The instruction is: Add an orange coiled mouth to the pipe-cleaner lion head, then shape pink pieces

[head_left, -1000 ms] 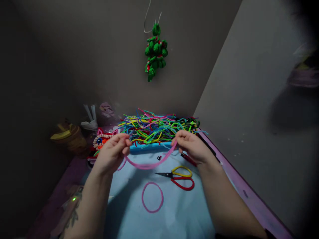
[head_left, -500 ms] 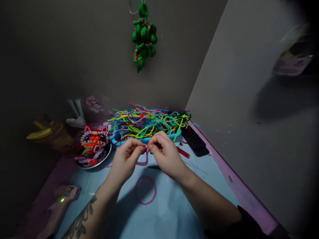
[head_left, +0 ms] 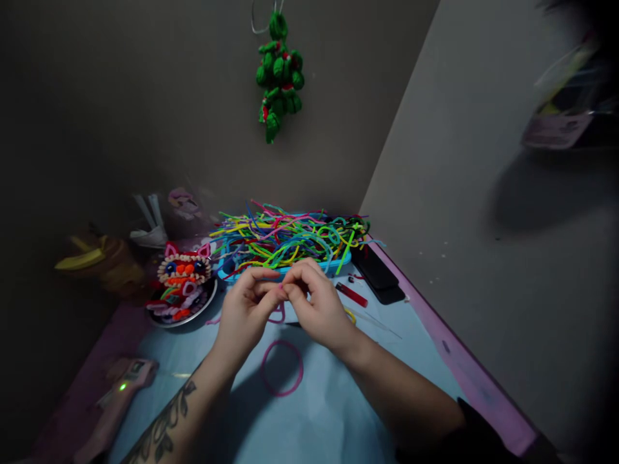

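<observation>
My left hand [head_left: 246, 308] and my right hand [head_left: 316, 303] meet over the blue sheet, fingertips pinched together. Between them is a small bit of pink pipe cleaner [head_left: 281, 286], mostly covered by my fingers. Just below the fingertips a bent pink pipe cleaner [head_left: 277, 316] shows; whether it joins the held bit I cannot tell. Nearer to me, a pink pipe cleaner ring [head_left: 300, 370] lies flat on the sheet. Directly behind my hands is a blue tray [head_left: 223, 273] heaped with pipe cleaners [head_left: 290, 238] in many colours.
On the left stand a metal bowl [head_left: 209, 301] with a fuzzy orange-and-pink figure [head_left: 184, 267] and a pink device [head_left: 123, 393] with a green light. Right of my hands lie a red lighter [head_left: 352, 295] and a black phone [head_left: 380, 277]. Green ornaments [head_left: 279, 71] hang on the wall.
My hands have drawn closer together, and less of the pink pipe cleaner shows between my fingers. The red lighter and something yellow beside my right wrist are more exposed.
</observation>
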`<state>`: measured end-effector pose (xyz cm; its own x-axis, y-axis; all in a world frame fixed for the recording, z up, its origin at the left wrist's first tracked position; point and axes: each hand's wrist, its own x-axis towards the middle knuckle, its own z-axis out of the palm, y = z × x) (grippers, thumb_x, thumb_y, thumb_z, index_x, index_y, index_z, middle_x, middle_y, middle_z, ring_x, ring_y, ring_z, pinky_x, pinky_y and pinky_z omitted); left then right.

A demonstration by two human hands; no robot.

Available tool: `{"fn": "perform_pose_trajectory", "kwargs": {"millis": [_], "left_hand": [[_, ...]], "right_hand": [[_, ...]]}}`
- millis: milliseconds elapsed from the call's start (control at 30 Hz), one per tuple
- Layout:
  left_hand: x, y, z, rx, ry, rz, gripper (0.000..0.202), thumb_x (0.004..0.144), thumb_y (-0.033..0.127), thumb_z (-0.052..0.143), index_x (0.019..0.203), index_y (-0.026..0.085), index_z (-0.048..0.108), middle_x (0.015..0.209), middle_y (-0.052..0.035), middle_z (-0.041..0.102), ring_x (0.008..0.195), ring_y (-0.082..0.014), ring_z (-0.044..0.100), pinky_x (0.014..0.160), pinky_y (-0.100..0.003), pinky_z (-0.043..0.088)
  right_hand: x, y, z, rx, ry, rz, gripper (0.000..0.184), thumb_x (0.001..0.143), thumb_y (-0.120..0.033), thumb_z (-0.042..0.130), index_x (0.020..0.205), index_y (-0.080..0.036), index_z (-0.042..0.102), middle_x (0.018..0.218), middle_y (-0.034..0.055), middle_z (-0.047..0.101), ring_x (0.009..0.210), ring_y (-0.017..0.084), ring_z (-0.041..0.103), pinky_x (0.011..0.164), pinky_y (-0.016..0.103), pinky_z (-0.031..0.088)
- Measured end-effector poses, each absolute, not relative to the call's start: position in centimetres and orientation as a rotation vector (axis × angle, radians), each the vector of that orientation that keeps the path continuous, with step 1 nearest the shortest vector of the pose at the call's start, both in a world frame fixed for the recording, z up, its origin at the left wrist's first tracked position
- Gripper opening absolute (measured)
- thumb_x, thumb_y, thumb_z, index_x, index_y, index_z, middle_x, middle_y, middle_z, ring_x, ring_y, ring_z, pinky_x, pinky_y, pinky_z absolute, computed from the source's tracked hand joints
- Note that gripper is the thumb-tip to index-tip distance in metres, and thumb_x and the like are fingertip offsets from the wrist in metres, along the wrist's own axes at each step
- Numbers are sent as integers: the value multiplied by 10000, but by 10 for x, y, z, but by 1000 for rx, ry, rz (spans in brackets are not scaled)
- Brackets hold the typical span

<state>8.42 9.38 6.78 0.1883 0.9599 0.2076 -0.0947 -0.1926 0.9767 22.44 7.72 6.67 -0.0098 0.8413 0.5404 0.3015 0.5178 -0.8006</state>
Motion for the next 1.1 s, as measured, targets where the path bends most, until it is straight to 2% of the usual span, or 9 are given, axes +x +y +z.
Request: {"fn": "perform_pose_trajectory", "kwargs": {"millis": [133, 300, 433, 533, 700, 767, 867, 1000, 1100], "left_hand": [[82, 93, 72, 1367, 858, 1237, 319, 713, 204, 736, 947, 192, 519, 607, 32, 702, 549, -120, 626, 542, -212, 460], [81, 97, 71, 1288, 889, 1158, 401, 668, 237, 774, 955, 198, 496, 588, 46, 676, 497, -108, 575, 492, -193, 395], [83, 101, 69, 1353, 838, 996, 254, 755, 358, 713, 847, 170, 569, 671, 3, 668, 598, -121, 600, 593, -236, 453], [84, 100, 68, 1544, 771, 839, 281, 850, 437, 608, 767, 170, 587, 737, -26, 652, 695, -147, 606, 679, -272, 471], [87, 96, 64, 1692, 911, 834, 385, 927, 503, 461, 725, 188, 552, 615, 20, 503, 576, -134, 473, 560, -256, 395], [86, 96, 62, 1653, 947, 855, 374, 930, 511, 451, 772, 190, 557, 603, 34, 469, 558, -132, 448, 542, -253, 385], [85, 97, 60, 1596, 949, 881, 368, 940, 510, 441, 801, 189, 557, 593, 44, 446, 554, -128, 431, 554, -254, 396], [83, 98, 62, 1575, 934, 922, 364, 942, 509, 442, 851, 182, 574, 593, 43, 458, 563, -132, 446, 556, -254, 394], [83, 98, 64, 1612, 918, 951, 388, 931, 527, 451, 785, 184, 560, 602, 33, 480, 574, -135, 460, 569, -258, 403]], "right_hand": [[230, 76, 72, -892, -1656, 675, 156, 886, -107, 517, 946, -214, 613, 931, 30, 583, 893, 159, 561, 769, 290, 461], [238, 83, 72, -872, -1719, 720, 137, 892, -116, 524, 803, -199, 587, 847, 12, 544, 817, 145, 536, 742, 281, 448], [242, 93, 66, -915, -1679, 740, 139, 891, -153, 519, 762, -195, 551, 827, 9, 521, 777, 145, 522, 700, 275, 449], [244, 97, 63, -952, -1635, 695, 132, 880, -166, 524, 753, -195, 548, 820, 10, 525, 786, 150, 526, 725, 287, 451], [242, 100, 58, -957, -1544, 748, 106, 860, -201, 567, 762, -191, 604, 824, 19, 568, 803, 155, 565, 739, 296, 474], [243, 102, 57, -930, -1515, 802, 86, 856, -221, 587, 819, -194, 659, 852, 25, 605, 842, 161, 589, 764, 302, 485], [247, 102, 57, -887, -1498, 798, 165, 867, -227, 587, 963, -217, 722, 927, 35, 643, 904, 166, 605, 787, 306, 492], [246, 96, 59, -889, -1521, 633, 245, 880, -190, 580, 1053, -247, 745, 907, 37, 620, 851, 149, 590, 714, 279, 495], [242, 92, 59, -874, -1576, 585, 303, 891, -171, 565, 1123, -279, 727, 927, 39, 603, 824, 142, 591, 720, 289, 515]]}}
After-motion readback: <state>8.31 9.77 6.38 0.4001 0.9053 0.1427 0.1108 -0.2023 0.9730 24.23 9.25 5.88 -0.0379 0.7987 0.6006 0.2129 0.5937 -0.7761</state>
